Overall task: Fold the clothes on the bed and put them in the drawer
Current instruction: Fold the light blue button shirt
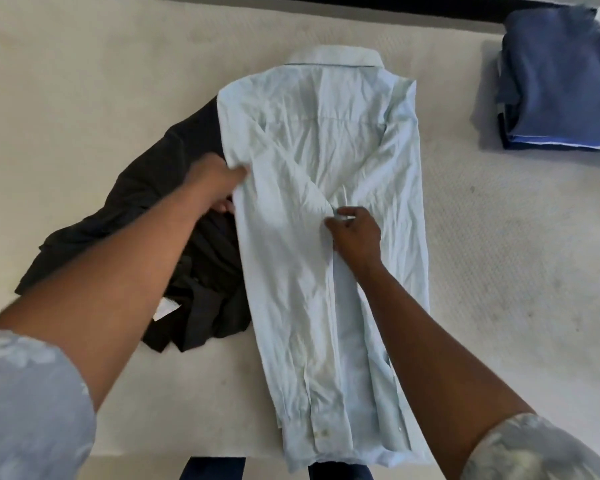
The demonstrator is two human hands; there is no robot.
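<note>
A pale blue dress shirt [312, 140] lies face down along the bed [84, 98], collar at the far end, both sides and sleeves folded in over its back. My left hand [219, 183] grips the shirt's left folded edge, thumb on top and fingers under the cloth. My right hand [355, 233] pinches the cuff of a folded-in sleeve at the shirt's middle. A crumpled black garment [160, 216] lies beside the shirt's left edge, partly under my left forearm.
A stack of folded blue clothes [561, 84] sits at the far right of the bed. The bed's near edge runs along the bottom of the view, with dark trouser legs [212, 469] below it. A dark strip borders the bed's far side.
</note>
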